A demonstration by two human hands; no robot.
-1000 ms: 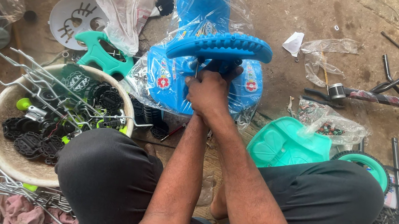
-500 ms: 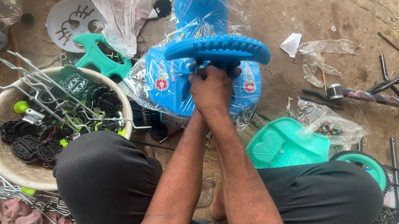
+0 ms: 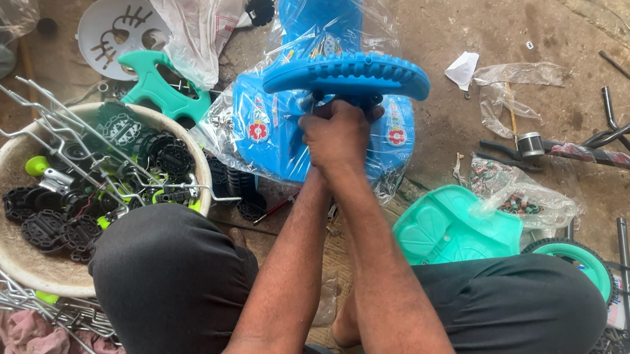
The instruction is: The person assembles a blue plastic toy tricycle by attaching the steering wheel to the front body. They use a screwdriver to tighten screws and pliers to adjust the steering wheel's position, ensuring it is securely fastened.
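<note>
**Blue wheel fitting at the wrapped toy body — entry, near to far**

Landmark: the blue wheel (image 3: 348, 74).

- Nearest me: my knees, with both forearms running up between them toward the wheel.
- Below-left of the wheel: a beige basin (image 3: 2, 237) of black parts and bent metal rods.
- Below-right: a teal seat (image 3: 450, 228), and a small green-rimmed wheel (image 3: 575, 260) just beyond it.
- Directly under the wheel: my hands (image 3: 338, 134), stacked and clenched together around whatever sits beneath its rim. I cannot tell which is my left and which my right, nor the item gripped.
- Behind the wheel, touching it: the blue toy body in clear plastic (image 3: 298, 124), lying on the floor.
- Far right: a dark metal frame (image 3: 614, 153).

Judged step: seating or tightening the wheel. Next calls for firm, steady pressure without tipping it.
</note>
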